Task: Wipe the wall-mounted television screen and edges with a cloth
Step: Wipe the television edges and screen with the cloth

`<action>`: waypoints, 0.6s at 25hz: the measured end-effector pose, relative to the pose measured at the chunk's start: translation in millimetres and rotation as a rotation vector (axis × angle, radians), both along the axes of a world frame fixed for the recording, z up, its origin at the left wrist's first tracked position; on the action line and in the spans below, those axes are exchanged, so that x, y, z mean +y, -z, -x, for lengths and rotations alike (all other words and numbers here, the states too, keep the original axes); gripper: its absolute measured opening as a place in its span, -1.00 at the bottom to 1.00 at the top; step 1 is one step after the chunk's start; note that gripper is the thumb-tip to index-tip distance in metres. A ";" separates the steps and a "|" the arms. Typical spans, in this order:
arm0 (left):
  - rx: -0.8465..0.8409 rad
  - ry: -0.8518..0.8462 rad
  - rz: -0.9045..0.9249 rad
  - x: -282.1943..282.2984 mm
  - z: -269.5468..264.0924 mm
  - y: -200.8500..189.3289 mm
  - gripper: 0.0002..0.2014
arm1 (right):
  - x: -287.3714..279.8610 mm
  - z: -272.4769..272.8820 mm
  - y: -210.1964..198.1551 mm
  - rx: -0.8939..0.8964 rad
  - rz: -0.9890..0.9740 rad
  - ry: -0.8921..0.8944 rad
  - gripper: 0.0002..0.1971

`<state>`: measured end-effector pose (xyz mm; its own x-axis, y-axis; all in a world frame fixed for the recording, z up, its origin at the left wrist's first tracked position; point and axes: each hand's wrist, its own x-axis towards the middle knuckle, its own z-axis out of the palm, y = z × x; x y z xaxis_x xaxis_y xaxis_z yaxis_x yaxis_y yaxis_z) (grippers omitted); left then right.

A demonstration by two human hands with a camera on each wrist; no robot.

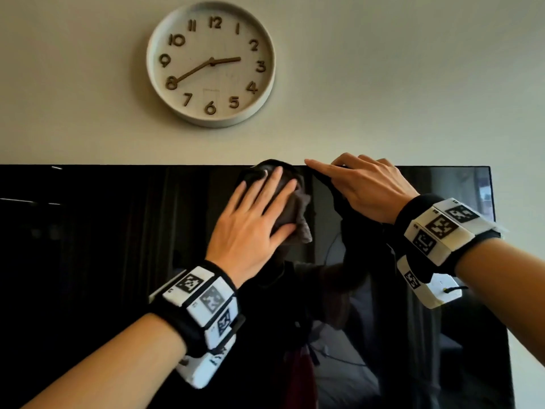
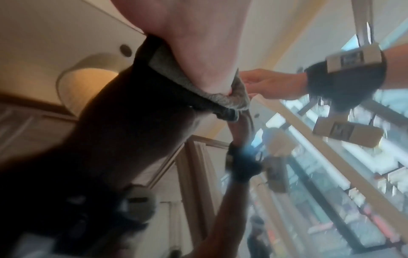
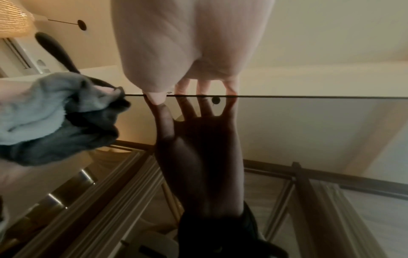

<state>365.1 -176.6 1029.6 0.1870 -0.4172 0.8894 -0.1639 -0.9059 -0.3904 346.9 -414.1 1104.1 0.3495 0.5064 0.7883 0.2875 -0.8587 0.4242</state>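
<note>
The black wall-mounted television (image 1: 88, 261) fills the lower part of the head view, its top edge just below mid-frame. My left hand (image 1: 259, 208) lies flat with straight, spread fingers and presses a crumpled grey cloth (image 1: 298, 219) against the screen just under the top edge. In the left wrist view the cloth (image 2: 167, 69) is bunched under my palm. My right hand (image 1: 362, 187) holds the top edge just right of the cloth. In the right wrist view its fingers (image 3: 204, 87) hook behind the edge and the thumb touches the screen (image 3: 309, 131), with the cloth (image 3: 44, 108) at its left.
A round pale wall clock (image 1: 211, 63) hangs on the wall a little above the television's top edge. The dark screen mirrors my arms and the room behind me. The television's right edge (image 1: 498, 261) meets bare wall at the far right.
</note>
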 end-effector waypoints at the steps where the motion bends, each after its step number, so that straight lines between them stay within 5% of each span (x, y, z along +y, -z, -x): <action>1: -0.015 0.008 -0.006 -0.6 -1.5 1.0 -0.35 | 14.0 2.6 -0.6 0.007 0.010 -0.009 -0.51; 7: -0.019 -0.005 -0.019 71.6 0.6 -0.7 -0.33 | 105.6 6.5 -14.2 -0.020 0.134 -0.076 -0.49; 15: 0.016 -0.054 0.017 129.5 11.2 1.4 -0.34 | 114.3 6.6 -4.5 0.005 0.072 0.003 -0.47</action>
<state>353.8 -47.1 1028.1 0.2236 -0.3912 0.8927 -0.1204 -0.9200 -0.3729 340.2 -299.8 1108.6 0.3545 0.5612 0.7479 0.2875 -0.8266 0.4839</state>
